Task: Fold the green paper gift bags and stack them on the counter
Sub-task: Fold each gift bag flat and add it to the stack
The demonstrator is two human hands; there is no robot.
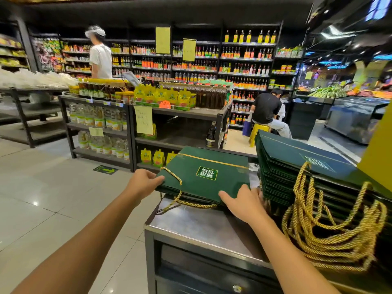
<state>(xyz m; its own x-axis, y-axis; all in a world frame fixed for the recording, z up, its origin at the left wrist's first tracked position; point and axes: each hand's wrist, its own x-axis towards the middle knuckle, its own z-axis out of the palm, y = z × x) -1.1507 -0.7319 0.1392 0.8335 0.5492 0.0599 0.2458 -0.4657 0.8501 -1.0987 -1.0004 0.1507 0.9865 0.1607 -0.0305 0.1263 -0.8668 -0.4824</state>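
It was a grocery shop: far shelves of sauce bottles (246, 60) lined the back wall, a display rack (148, 111) held yellow pouches, and vegetables (326, 92) lay far right.

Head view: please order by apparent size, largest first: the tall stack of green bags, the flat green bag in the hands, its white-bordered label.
1. Tall stack of green bags, though it is nearer the camera.
2. Flat green bag, held by left hand and right hand.
3. Label, clearly smallest.
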